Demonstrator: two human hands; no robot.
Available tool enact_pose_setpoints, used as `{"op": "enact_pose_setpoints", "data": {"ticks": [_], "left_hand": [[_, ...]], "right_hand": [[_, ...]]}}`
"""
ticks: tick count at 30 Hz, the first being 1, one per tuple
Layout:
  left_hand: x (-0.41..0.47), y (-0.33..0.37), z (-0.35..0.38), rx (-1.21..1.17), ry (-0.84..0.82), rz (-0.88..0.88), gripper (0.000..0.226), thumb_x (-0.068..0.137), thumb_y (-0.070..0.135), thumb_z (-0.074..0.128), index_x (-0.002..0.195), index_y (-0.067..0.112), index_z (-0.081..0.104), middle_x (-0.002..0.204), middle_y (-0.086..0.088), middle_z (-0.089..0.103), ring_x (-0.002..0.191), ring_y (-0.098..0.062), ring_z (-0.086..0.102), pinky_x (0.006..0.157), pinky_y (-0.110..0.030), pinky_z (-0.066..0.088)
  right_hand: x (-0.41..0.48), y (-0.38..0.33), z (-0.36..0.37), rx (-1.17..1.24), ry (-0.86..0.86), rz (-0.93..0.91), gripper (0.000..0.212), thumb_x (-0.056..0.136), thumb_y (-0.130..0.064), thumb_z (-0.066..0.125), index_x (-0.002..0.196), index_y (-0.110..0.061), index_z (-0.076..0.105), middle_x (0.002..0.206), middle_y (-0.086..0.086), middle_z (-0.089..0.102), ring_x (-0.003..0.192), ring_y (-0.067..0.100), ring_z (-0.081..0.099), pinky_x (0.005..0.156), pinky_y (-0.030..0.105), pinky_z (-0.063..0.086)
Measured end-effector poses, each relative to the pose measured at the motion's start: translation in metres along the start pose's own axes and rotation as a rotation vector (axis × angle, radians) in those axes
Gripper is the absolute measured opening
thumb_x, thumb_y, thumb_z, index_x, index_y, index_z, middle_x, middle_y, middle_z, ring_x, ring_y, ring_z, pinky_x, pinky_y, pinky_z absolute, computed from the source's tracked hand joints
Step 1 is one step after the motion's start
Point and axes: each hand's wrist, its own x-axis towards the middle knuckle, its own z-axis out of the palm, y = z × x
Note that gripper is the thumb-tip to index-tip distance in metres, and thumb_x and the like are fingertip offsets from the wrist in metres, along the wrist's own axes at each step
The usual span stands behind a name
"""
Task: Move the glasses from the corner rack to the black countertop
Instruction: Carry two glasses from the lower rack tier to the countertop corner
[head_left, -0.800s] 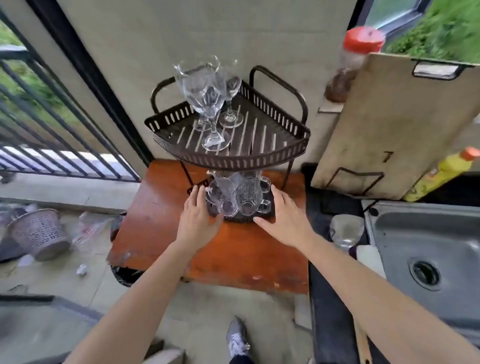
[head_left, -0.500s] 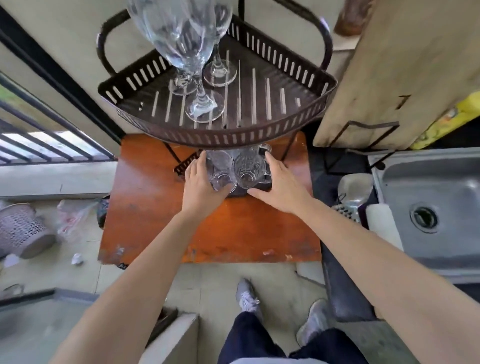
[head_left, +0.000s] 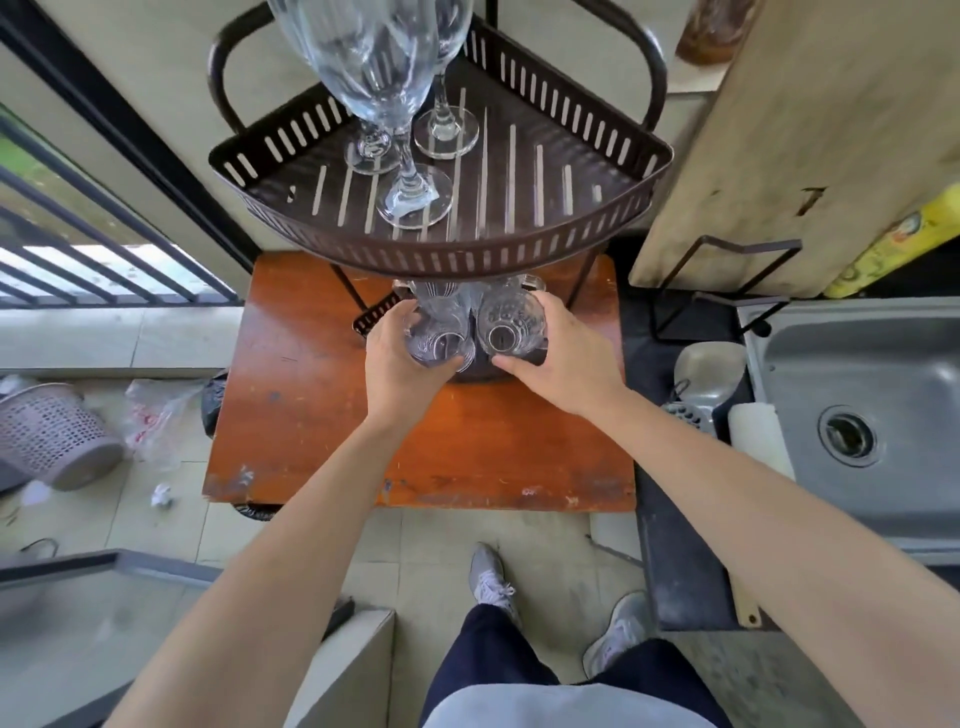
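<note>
A dark two-tier corner rack (head_left: 441, 254) stands on an orange wooden table (head_left: 322, 415). Three stemmed wine glasses (head_left: 410, 197) stand on its top shelf. Small clear glasses sit on the lower shelf, mostly hidden under the top tier. My left hand (head_left: 397, 364) is wrapped around one small ribbed glass (head_left: 439, 338) at the shelf's front. My right hand (head_left: 558, 358) grips a second small patterned glass (head_left: 506, 325) beside it. The black countertop (head_left: 675, 545) runs along the right, beside the sink.
A steel sink (head_left: 862, 415) lies at the right, with a metal scoop (head_left: 706, 369) and a white block (head_left: 758, 441) beside it. A wooden cutting board (head_left: 810, 130) leans in a wire stand. A yellow bottle (head_left: 898, 244), a toppled basket (head_left: 52, 436) and litter are around.
The view has dropped closer to the rack. Both hands went from resting beside the small glasses to closing around one glass each on the lower shelf.
</note>
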Motion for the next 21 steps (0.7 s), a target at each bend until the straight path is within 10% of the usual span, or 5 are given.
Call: {"op": "enact_pose_setpoints", "data": {"ticks": [11, 21], "left_hand": [[-0.072, 0.079, -0.009, -0.042, 0.119, 0.104, 0.075, 0.064, 0.032, 0.089, 0.126, 0.026, 0.047, 0.121, 0.008, 0.049, 0.116, -0.014, 0.048, 0.096, -0.031, 0.042], [-0.099, 0.161, 0.055, -0.122, -0.197, 0.407, 0.073, 0.062, 0.03, 0.091, 0.117, 0.035, 0.044, 0.115, 0.016, 0.057, 0.113, -0.014, 0.055, 0.091, -0.028, 0.042]], "right_hand": [[-0.08, 0.039, -0.071, 0.38, 0.221, 0.093, 0.077, 0.066, -0.056, 0.087, 0.128, -0.029, 0.049, 0.119, -0.014, 0.06, 0.106, 0.007, 0.061, 0.09, 0.029, 0.054], [-0.176, 0.094, -0.138, 0.271, 0.534, 0.366, 0.077, 0.065, -0.056, 0.085, 0.125, -0.027, 0.047, 0.108, -0.016, 0.061, 0.102, 0.016, 0.066, 0.081, 0.033, 0.054]]}}
